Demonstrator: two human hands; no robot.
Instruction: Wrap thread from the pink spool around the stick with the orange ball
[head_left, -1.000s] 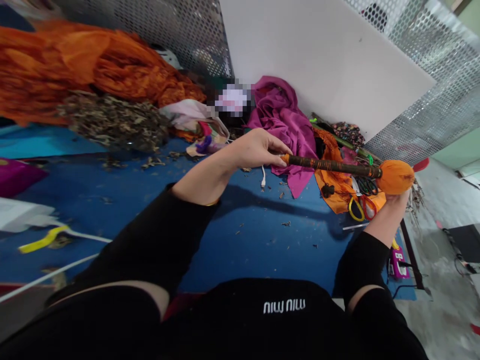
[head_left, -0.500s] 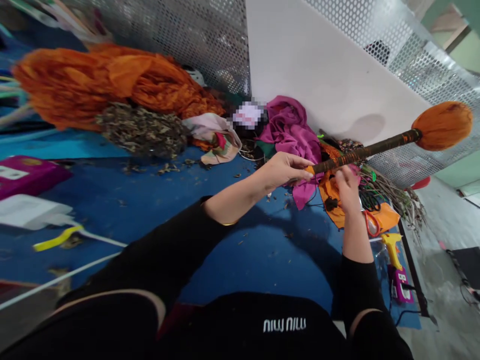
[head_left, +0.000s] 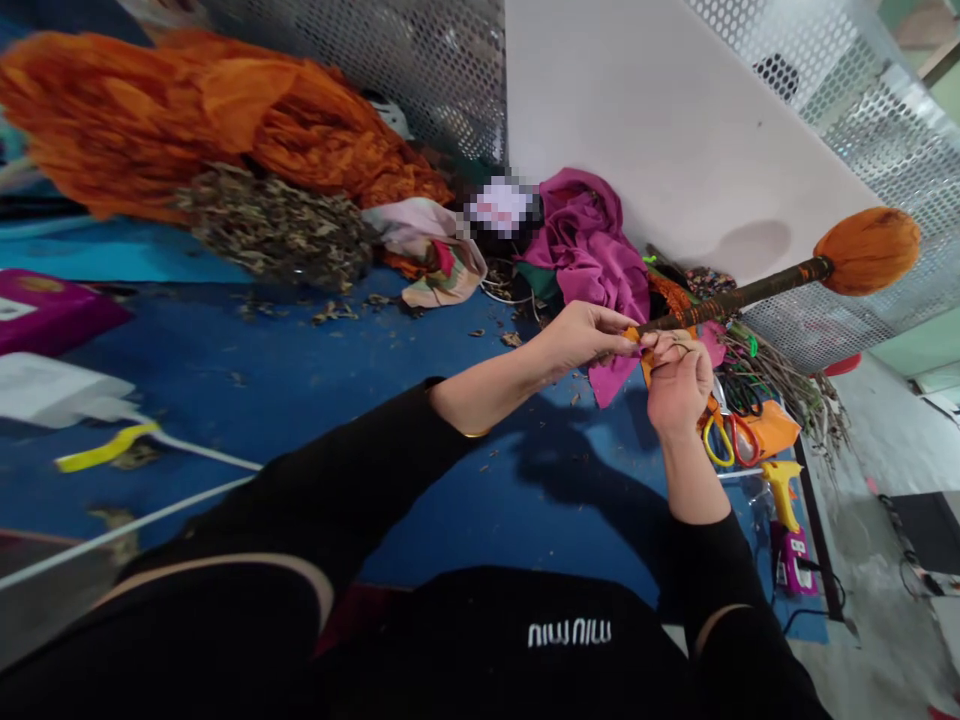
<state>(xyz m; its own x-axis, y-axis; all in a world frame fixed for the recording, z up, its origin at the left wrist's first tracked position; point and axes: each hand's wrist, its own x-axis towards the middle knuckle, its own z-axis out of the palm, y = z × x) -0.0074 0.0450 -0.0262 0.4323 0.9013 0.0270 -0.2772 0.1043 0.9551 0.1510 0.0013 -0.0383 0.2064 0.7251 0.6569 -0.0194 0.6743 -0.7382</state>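
I hold a dark wrapped stick that ends in a round orange cloth ball raised to the upper right. My left hand pinches the stick's near orange tip. My right hand is closed on the same end just beside it, fingers curled round the wrapping. Both hands hover above a blue mat.
Orange fabric and dried leaves lie at the back left, magenta cloth by a white board. Scissors, a yellow glue gun and twigs sit at the right. A purple box and white papers lie left.
My right hand left the orange ball and moved in to the stick's near end beside my left hand. The ball end swung up to the right.
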